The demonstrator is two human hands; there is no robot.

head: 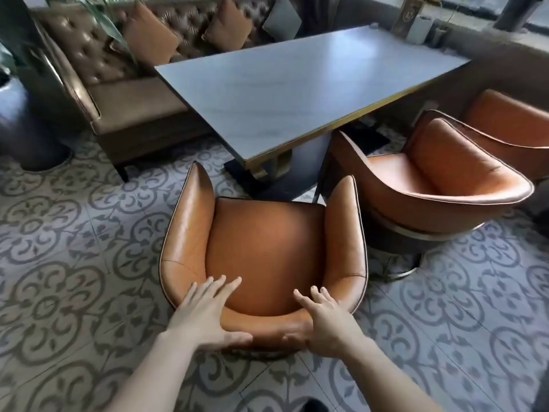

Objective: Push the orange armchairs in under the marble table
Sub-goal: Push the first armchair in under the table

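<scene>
Patterned grey floor tiles (74,286) underfoot; left hand (205,316) and right hand (326,319) lay splayed on the curved orange leather armchair (261,248) back. I judged an even, straight push toward the grey marble table (297,90) ahead best.

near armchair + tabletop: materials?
Near armchair: looks like orange leather or faux leather, smooth with a soft sheen, dark piping on the edges. Tabletop: pale grey polished stone, probably marble, faint veining, gold-toned metal edge.

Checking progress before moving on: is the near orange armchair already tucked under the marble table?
No, the near armchair stands clear of the marble table, floor tiles showing between them.
</scene>
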